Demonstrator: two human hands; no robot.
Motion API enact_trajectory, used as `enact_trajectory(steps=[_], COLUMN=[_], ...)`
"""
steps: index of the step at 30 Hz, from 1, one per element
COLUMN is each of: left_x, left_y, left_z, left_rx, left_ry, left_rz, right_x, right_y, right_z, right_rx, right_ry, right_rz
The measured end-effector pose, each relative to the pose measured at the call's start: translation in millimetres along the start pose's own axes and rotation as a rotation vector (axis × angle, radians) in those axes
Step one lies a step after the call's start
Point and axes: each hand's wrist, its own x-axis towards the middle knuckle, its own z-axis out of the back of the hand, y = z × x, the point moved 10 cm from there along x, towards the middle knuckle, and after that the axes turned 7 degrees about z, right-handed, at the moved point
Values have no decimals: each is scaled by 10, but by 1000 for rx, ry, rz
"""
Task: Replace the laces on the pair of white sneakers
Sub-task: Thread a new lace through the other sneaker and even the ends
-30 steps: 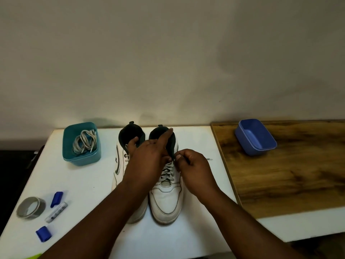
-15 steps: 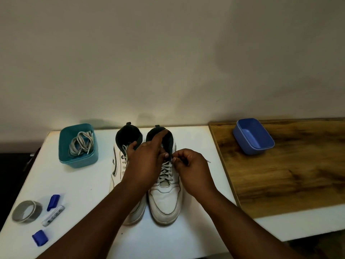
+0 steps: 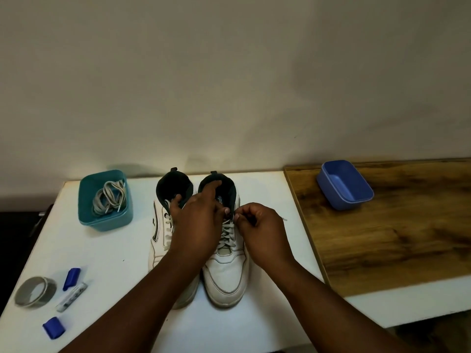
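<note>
Two white leather high-top sneakers stand mid-desk. The left hand holds the right shoe's tongue, whose blue label is unreadable; at three o'clock, the right hand pinches its grey lace.

Pair: two white high-top sneakers side by side on the white table, toes toward the near edge, dark collars toward the wall.
Left sneaker: upright, largely covered by the left hand; grey lacing and black side trim show along its outer flank.
Right sneaker: upright, grey-edged toe cap in plain sight; still laced.
Lace on right sneaker: grey, crisscrossed up the tongue; its upper end is pinched by the right hand, a white tip poking out beyond the knuckles.
Spare laces: grey bundle, loosely coiled inside the teal tub left of the pair.
</note>
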Motion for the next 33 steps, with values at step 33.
enact_trajectory(steps=[33], left_x=[-112], left_y=[-33], left_z=[-58], left_rx=[45], left_ry=[-3], left_rz=[-74], right_x=[5], right_y=[140], right_z=[-13], right_rx=[-105], right_ry=[-36], right_rz=[134])
